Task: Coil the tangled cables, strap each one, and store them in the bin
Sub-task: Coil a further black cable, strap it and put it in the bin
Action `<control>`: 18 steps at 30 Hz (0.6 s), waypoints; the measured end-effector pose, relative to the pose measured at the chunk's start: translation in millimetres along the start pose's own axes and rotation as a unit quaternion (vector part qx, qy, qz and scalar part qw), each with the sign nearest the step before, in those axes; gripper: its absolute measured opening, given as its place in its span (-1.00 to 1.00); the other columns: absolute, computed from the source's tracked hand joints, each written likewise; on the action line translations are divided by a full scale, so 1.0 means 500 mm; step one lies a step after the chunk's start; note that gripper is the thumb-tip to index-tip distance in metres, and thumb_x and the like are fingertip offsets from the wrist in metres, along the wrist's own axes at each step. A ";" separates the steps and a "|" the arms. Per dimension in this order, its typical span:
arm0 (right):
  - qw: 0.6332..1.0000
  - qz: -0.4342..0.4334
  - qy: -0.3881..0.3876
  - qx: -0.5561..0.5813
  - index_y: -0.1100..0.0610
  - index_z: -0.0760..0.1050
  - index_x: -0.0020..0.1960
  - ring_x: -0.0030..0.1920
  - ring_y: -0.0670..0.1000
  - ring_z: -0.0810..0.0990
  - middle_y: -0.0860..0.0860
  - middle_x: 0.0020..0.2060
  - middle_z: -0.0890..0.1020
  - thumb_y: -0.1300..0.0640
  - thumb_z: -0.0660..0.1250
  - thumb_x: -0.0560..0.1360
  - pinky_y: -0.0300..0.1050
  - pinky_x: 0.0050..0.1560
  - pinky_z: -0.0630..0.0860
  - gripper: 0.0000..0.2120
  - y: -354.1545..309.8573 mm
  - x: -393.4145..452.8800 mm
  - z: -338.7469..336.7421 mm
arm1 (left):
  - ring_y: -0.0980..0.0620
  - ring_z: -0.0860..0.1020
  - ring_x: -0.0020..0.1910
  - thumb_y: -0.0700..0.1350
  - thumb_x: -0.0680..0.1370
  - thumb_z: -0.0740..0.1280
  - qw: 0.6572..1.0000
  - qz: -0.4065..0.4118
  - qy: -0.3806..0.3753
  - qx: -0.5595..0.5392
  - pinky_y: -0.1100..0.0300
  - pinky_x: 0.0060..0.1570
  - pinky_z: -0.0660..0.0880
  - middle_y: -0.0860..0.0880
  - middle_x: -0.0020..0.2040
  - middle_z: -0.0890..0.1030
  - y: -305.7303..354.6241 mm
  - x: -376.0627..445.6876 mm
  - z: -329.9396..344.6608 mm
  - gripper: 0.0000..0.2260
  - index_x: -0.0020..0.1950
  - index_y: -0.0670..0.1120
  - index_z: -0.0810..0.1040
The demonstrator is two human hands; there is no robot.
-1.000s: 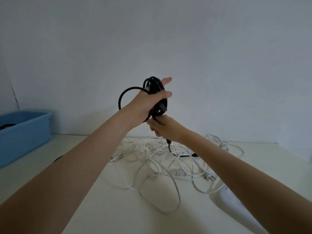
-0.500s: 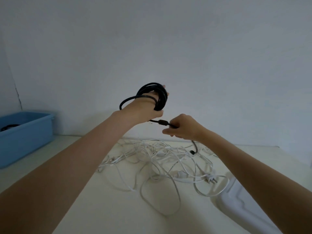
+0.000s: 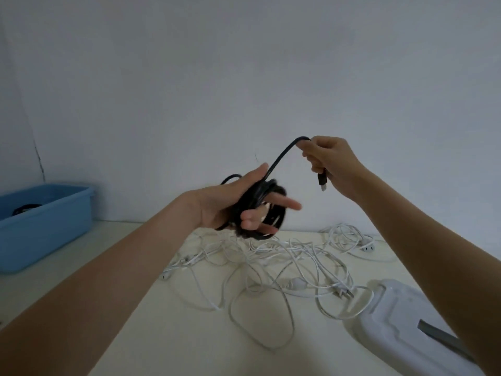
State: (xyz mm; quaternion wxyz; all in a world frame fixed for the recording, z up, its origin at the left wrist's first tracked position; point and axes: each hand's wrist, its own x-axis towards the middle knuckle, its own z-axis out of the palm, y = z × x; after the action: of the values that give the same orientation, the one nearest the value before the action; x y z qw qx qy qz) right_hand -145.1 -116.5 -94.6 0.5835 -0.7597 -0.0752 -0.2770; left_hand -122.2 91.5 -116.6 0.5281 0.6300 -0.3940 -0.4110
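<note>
1. The left hand [image 3: 233, 210], at the centre of the frame, is raised above the table with its palm turned up and its fingers spread; a black cable [image 3: 260, 204] is wound in several loops around the palm and between the fingers, so the hand carries the coil rather than clenching it.
2. One strand of that cable rises from the coil up and to the right, arching to the right hand [image 3: 330, 161] in the upper right of centre.
3. The right hand is closed in a fist around the cable's free end, with the plug [image 3: 322, 183] hanging just below the fist, pointing down.
4. Below both hands, across the lower centre of the frame, a tangle of white cables [image 3: 284, 259] lies loose on the pale table [image 3: 168, 335], with several small white plugs showing among the loops.
5. A blue plastic bin [image 3: 46, 229] stands on the table at the left edge of the frame, against the wall; something dark lies inside it, too hidden to tell what.
6. In the lower right corner a white moulded object [image 3: 401, 329] rests on the table, touching the outer loops of the white tangle.
</note>
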 end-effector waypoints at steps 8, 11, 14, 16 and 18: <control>0.971 0.172 -0.157 -0.059 0.16 0.37 -0.29 -0.59 -0.15 0.18 -0.04 -0.54 0.26 0.19 0.11 0.61 -0.34 -0.59 0.08 -0.70 0.059 -0.051 0.091 | -0.05 0.62 0.07 0.00 0.47 0.15 0.958 0.222 0.026 -0.181 0.14 0.16 0.50 -0.06 0.15 0.62 0.071 0.049 0.037 -0.63 0.14 -0.11 0.60; 0.948 0.178 -0.209 -0.158 0.19 0.46 -0.21 -0.58 -0.12 0.21 -0.05 -0.53 0.35 0.18 0.25 0.56 -0.31 -0.59 0.11 -0.82 0.048 -0.066 0.118 | -0.03 0.52 0.21 0.01 0.55 0.20 0.927 0.239 0.186 -0.220 0.16 0.19 0.45 0.05 0.24 0.55 0.061 0.060 -0.003 -0.70 0.21 -0.06 0.54; 0.958 0.148 -0.203 -0.138 0.21 0.43 -0.20 -0.53 -0.09 0.27 0.02 -0.44 0.41 0.29 0.23 0.53 -0.34 -0.57 0.21 -0.87 0.017 -0.072 0.142 | 0.08 0.48 0.02 0.05 0.55 0.27 0.924 0.170 0.325 -0.106 0.25 0.00 0.41 0.02 0.04 0.52 0.034 0.061 -0.028 -0.76 0.13 -0.04 0.55; 0.958 0.138 -0.206 -0.143 0.27 0.48 -0.17 -0.47 -0.06 0.34 0.09 -0.35 0.52 0.37 0.21 0.50 -0.33 -0.51 0.34 -0.89 0.005 -0.071 0.144 | 0.11 0.46 -0.03 0.08 0.54 0.30 0.911 0.141 0.386 0.032 0.26 0.03 0.38 0.04 -0.04 0.51 0.015 0.059 -0.035 -0.77 0.07 -0.03 0.54; 0.963 0.123 -0.195 -0.138 0.38 0.53 -0.04 -0.44 -0.06 0.42 0.13 -0.28 0.60 0.41 0.21 0.48 -0.31 -0.44 0.45 -0.86 0.004 -0.074 0.141 | 0.10 0.49 0.07 0.12 0.55 0.26 0.905 0.130 0.389 0.110 0.21 0.18 0.36 0.04 0.00 0.56 0.000 0.058 -0.045 -0.72 0.10 -0.04 0.54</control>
State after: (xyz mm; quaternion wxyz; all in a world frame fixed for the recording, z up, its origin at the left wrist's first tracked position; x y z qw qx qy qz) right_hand -151.8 -44.1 -126.7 0.4770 -0.8754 -0.0542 -0.0572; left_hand -91.2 72.2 -117.1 0.6152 0.7374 -0.2784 -0.0151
